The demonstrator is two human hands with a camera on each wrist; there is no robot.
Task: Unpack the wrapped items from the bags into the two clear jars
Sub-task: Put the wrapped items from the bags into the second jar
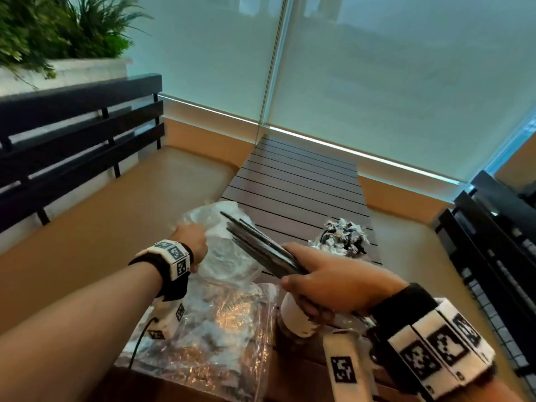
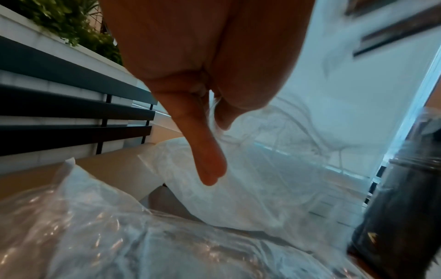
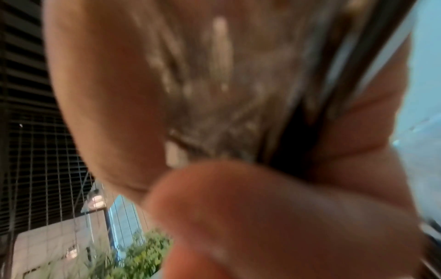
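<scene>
My left hand (image 1: 193, 244) pinches the edge of a crumpled clear bag (image 1: 220, 242) and holds it up over the slatted table (image 1: 293, 184). In the left wrist view the thumb and a finger of the left hand (image 2: 218, 149) close on the bag's film (image 2: 274, 169). My right hand (image 1: 310, 282) grips a stack of flat dark wrapped items (image 1: 258, 246) that points toward this bag. The right wrist view is blurred, with the fingers of the right hand (image 3: 238, 169) curled round the shiny packets (image 3: 226, 85). A jar (image 1: 343, 237) heaped with wrapped items stands at the back right. A second jar (image 1: 295, 314) sits under my right hand.
A second clear bag (image 1: 214, 332) with glinting wrapped items lies flat at the table's near left. Dark slatted bench backs (image 1: 75, 140) flank both sides. Frosted glass panels (image 1: 377, 68) close off the far end. Plants (image 1: 52, 24) stand at the upper left.
</scene>
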